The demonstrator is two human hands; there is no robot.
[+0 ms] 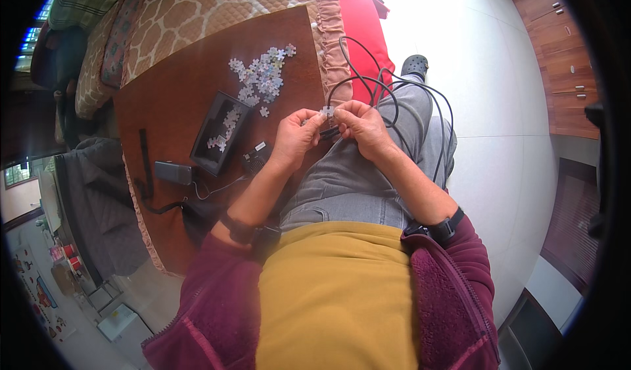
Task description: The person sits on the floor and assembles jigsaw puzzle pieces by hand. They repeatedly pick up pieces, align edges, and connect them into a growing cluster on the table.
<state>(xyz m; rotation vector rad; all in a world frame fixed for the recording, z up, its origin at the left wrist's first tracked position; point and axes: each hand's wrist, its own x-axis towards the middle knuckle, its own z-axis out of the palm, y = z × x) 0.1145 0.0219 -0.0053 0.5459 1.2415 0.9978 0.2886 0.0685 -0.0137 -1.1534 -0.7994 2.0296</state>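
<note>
Between my two hands, just past the table's right edge and above my lap, is a small pale jigsaw puzzle piece (328,111). My left hand (299,133) pinches it from the left with thumb and finger. From the other side my right hand (363,125) also has thumb and fingers closed on it. Whether it is one piece or two joined is too small to tell. Farther off on the brown table (177,100) lies a loose heap of puzzle pieces (263,74). More pieces (227,130) lie inside an open black box (209,143) left of my hands.
A grey power bank (173,172) with a cable and a black device (255,158) lie near my left forearm. Black cables (394,94) loop over my right leg. A black strap (146,166) lies at the table's left. Beyond stands a patterned covered bed or sofa (217,8).
</note>
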